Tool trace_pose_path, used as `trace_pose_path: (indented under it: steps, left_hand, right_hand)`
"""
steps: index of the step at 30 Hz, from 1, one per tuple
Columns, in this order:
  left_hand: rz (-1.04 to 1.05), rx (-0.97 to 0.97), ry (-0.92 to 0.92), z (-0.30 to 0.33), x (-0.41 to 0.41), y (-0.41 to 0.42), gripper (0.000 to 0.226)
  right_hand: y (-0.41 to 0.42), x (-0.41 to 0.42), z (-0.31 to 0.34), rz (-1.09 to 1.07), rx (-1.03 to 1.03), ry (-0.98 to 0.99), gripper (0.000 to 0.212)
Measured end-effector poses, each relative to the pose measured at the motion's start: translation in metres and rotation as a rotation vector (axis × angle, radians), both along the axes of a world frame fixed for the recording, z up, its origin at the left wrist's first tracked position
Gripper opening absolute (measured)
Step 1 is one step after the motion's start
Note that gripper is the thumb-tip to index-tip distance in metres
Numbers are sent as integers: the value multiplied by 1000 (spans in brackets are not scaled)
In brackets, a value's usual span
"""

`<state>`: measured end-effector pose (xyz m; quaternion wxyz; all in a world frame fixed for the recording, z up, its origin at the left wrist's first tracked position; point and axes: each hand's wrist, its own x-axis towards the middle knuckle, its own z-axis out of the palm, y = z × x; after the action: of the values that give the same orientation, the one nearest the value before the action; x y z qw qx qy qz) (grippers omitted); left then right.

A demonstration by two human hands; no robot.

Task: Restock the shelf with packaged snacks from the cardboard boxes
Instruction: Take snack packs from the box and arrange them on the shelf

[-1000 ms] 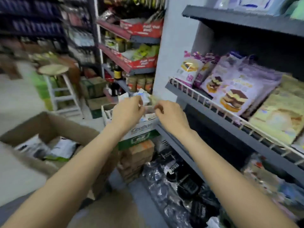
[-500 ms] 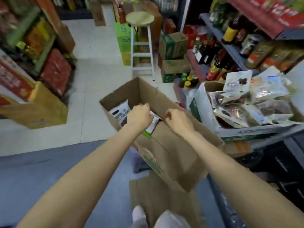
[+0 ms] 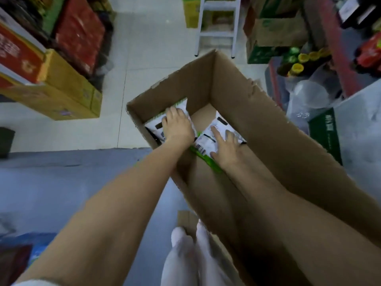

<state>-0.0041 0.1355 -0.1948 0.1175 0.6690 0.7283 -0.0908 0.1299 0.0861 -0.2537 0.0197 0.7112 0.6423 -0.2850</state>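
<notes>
An open brown cardboard box (image 3: 257, 112) stands on the floor in front of me, with white and green snack packets at its bottom. My left hand (image 3: 178, 125) lies on top of the packet at the box's left end (image 3: 155, 125), fingers bent down over it. My right hand (image 3: 224, 146) rests with spread, straight fingers on a second packet (image 3: 207, 139) with a barcode and a green edge. The shelf is out of view.
White stool legs (image 3: 216, 34) stand on the tiled floor beyond the box. Yellow and red cartons (image 3: 68, 93) sit at the left. Bottles with yellow caps (image 3: 296, 68), a plastic bag (image 3: 309, 98) and green boxes crowd the right. White-clad legs (image 3: 185, 256) show below.
My view has swung from the shelf down to the box on the floor. Both hands have gone from above the box's rim down inside, onto the packets.
</notes>
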Motion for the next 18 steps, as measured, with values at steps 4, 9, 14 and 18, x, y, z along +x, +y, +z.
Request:
trace_pose_path:
  steps: [4, 9, 14, 18]
  left_hand:
    - [15, 20, 28, -10, 4, 15, 50]
    - [-36, -33, 83, -6, 4, 22, 35]
    - [-84, -194, -115, 6, 3, 11, 38]
    - [-191, -174, -74, 28, 13, -6, 46]
  right_hand:
    - [4, -3, -30, 50, -148, -159, 104]
    - [4, 4, -34, 45, -48, -97, 88]
    - [6, 33, 8, -161, 20, 373, 86]
    - [-11, 43, 59, -789, -119, 965, 51]
